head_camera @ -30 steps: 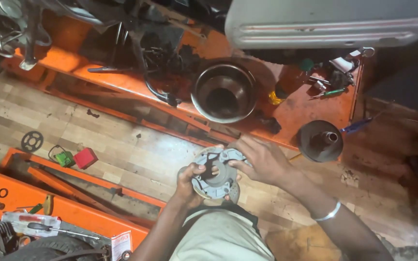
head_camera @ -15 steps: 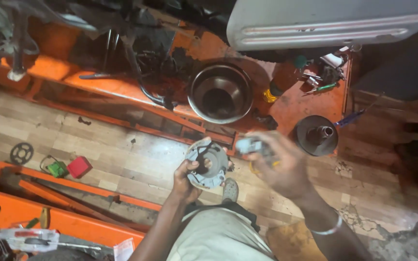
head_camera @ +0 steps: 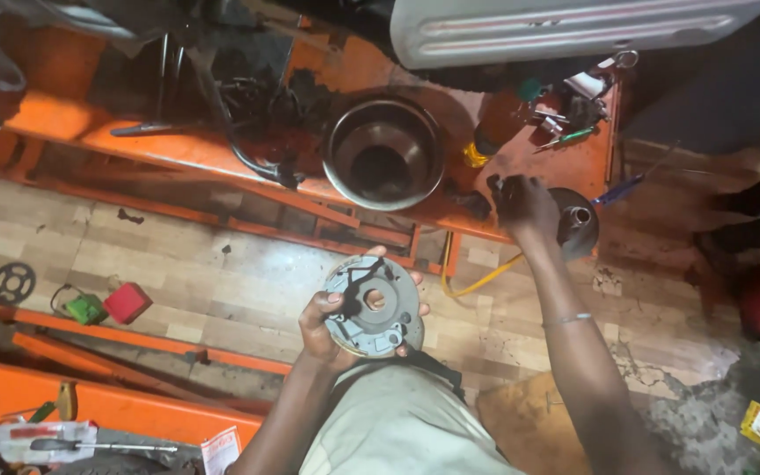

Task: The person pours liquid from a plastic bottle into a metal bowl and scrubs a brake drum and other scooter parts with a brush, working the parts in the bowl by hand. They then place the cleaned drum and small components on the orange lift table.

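My left hand grips a round grey metal plate with a centre hole and dark wiring on its face, held flat above my lap. My right hand is stretched out to the edge of the orange lift platform, its fingers closed around a small dark part that I cannot make out. Just right of that hand stands a dark round drum-like part. A large steel bowl sits on the platform to the hand's left.
Screwdrivers and small tools lie at the platform's right end under a silver panel. A yellow hose hangs below. On the tiled floor are a sprocket, a red block and another orange frame. A person's legs are at right.
My right hand has left the grey plate and reached forward to the platform edge near the dark drum. The left hand alone now holds the plate, which sits a little lower.
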